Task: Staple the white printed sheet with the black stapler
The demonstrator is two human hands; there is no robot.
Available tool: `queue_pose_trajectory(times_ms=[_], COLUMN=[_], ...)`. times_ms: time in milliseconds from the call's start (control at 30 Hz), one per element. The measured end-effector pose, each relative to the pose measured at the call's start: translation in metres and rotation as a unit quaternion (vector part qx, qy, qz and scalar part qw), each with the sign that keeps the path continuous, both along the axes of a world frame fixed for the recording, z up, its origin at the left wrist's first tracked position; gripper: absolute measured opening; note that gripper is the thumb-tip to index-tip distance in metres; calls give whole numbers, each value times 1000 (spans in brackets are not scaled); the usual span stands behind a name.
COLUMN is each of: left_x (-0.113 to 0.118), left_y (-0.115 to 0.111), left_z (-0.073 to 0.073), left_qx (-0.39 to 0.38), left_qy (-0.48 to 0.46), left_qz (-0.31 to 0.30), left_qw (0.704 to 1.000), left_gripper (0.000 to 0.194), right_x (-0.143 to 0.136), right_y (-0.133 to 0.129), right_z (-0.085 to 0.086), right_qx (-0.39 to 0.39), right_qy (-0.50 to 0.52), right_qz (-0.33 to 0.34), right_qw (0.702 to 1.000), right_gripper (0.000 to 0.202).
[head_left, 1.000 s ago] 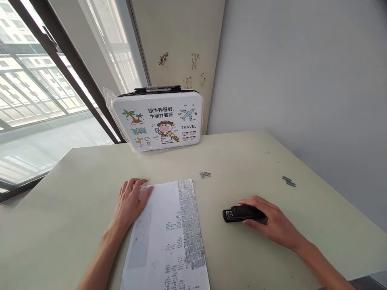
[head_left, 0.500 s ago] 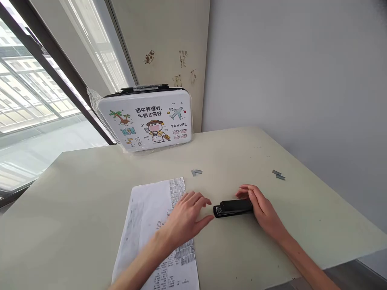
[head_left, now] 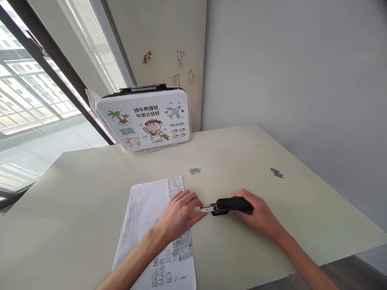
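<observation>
My right hand (head_left: 252, 211) is wrapped around the back of a black stapler (head_left: 227, 205), which lies on the table with its front end towards my left hand. A short silver staple tray (head_left: 207, 209) sticks out of that front end. My left hand (head_left: 183, 213) pinches the tray's outer tip between thumb and fingers, with the wrist above a printed sheet of paper (head_left: 148, 201). The rest of the tray is hidden inside the stapler.
Two small staple strips (head_left: 195, 170) lie beyond my left hand, and more strips (head_left: 276, 173) lie further right on the table (head_left: 236, 157). A white cartoon-printed case (head_left: 145, 121) in clear plastic stands at the back. A wall (head_left: 287, 72) borders the right side.
The silver tray now protrudes from the stapler's front, and my left fingers have closed on its tip. My right hand has closed more fully around the stapler's body.
</observation>
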State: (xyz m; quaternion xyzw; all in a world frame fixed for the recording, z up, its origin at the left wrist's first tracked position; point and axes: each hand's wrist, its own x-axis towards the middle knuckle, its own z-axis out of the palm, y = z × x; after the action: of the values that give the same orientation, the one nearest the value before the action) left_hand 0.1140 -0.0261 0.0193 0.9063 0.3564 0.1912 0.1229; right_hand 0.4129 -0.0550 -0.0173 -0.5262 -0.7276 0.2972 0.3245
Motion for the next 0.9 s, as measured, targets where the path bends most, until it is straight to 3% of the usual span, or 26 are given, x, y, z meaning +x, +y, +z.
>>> queue_pose_trajectory(times_ms=[100, 167, 267, 433, 533, 667, 733, 800, 900], left_x=[-18, -22, -17, -5, -6, -11, -11, -9, -5], left_y=[11, 29, 66, 106, 106, 89, 77, 63, 43], left_z=[7, 7, -1, -13, -16, -14, -8, 0, 12], left_qx=[-28, -23, 12, 24, 30, 29, -10, -121, -338], left_qy=[9, 7, 15, 28, 15, -18, -88, -222, -421], left_qz=[-11, 20, 96, 109, 125, 150, 183, 222, 214], left_qw=[1000, 1000, 995, 993, 992, 988, 979, 942, 814], left_gripper=[33, 33, 23, 22, 19, 27, 31, 37, 46], right_x=[-1, -2, -4, -5, -5, -4, -3, -2, -1], right_y=[-1, -2, -3, -3, -2, -2, -3, -3, -4], right_z=[3, 5, 8, 9, 8, 5, 3, 1, 0], right_qx=[-12, -17, -17, -21, -21, -30, -39, -48, -49], right_qy=[-1, 1, 2, -3, -7, -5, -5, -7, -15], right_qz=[-1, -3, -9, -17, -21, -21, -21, -21, -24], right_qw=[1000, 1000, 1000, 1000, 1000, 999, 999, 999, 998], right_gripper=[31, 32, 33, 32, 32, 34, 34, 34, 32])
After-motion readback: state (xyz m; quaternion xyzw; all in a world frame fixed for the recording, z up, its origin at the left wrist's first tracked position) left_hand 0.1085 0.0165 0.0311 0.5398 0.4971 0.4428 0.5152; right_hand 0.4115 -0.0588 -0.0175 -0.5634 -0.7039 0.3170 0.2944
